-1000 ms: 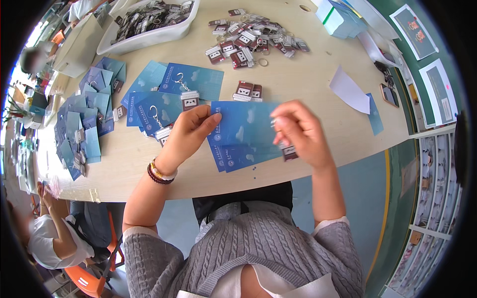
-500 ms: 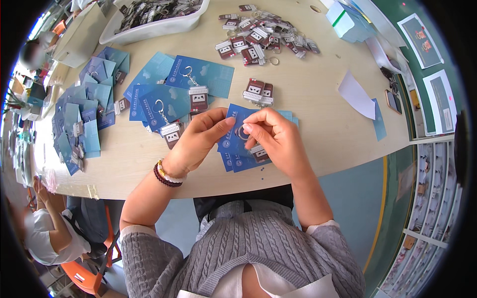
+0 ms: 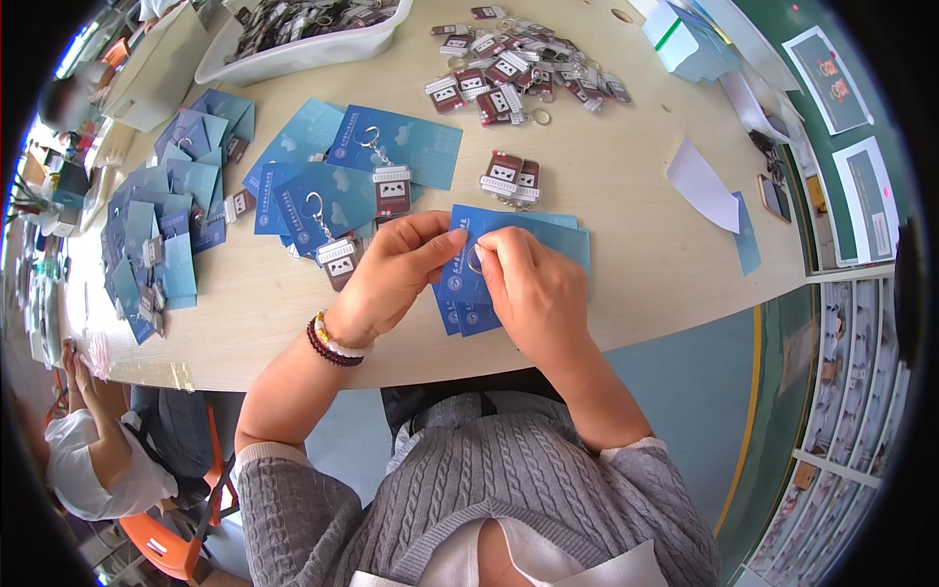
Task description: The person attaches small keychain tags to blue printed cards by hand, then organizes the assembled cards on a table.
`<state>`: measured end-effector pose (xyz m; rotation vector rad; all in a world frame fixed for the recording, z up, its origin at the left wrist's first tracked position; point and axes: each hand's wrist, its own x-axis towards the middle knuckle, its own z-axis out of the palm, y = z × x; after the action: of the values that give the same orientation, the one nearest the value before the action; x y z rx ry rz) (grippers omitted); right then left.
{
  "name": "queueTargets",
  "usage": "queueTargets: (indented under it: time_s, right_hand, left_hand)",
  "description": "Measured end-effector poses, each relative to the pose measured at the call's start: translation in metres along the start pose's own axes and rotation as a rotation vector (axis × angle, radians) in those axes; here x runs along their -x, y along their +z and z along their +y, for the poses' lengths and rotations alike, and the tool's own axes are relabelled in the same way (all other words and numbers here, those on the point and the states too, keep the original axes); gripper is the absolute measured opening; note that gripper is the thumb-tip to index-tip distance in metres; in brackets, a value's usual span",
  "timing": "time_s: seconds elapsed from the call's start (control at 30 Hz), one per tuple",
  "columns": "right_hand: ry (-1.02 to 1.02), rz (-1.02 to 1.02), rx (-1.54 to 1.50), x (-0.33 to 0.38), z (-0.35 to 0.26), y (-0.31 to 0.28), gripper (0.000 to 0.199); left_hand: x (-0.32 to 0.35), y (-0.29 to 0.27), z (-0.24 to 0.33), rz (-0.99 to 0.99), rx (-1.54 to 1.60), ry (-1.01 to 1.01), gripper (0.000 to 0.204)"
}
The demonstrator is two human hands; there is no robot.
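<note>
1. The left hand (image 3: 396,279) and the right hand (image 3: 523,289) are meeting at the centre of the frame, both pinching a small metal key ring (image 3: 473,259) between thumb and fingertips, just above a stack of blue cards (image 3: 548,240) lying on the table (image 3: 626,196)
2. The ring is looking thin, stiff and light, probably springy and a little slippery, so gripping it at opposite edges with the fingertips is seeming the surest hold
3. The cards under it are appearing thin, flat and easily bent; taking one by an edge or corner is looking safest
4. Left of the hands, finished cards with a ring and a dark tag (image 3: 391,188) attached are lying overlapped
5. A pile of loose tags (image 3: 509,73) is sitting at upper centre, and a white tray (image 3: 293,59) holding more is sitting at upper left
</note>
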<state>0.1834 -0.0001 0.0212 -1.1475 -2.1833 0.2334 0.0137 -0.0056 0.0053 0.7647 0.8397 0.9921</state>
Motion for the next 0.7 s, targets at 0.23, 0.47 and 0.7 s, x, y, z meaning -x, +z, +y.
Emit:
queueTargets:
  time_s: [0.23,0.47,0.7]
  right_hand:
    - [-0.148,0.043,0.038,0.002,0.005,-0.004,0.015]
    - [-0.069,-0.051,-0.072,0.003,0.010,-0.007,0.020]
    - [-0.054,-0.080,0.151,0.007,0.008,-0.003,0.022]
  left_hand:
    - [0.001,0.002,0.007,0.026,0.095,-0.011,0.024]
    - [-0.002,-0.004,0.000,0.043,0.046,-0.024,0.024]
    - [-0.009,-0.008,-0.008,0.121,-0.128,0.016,0.023]
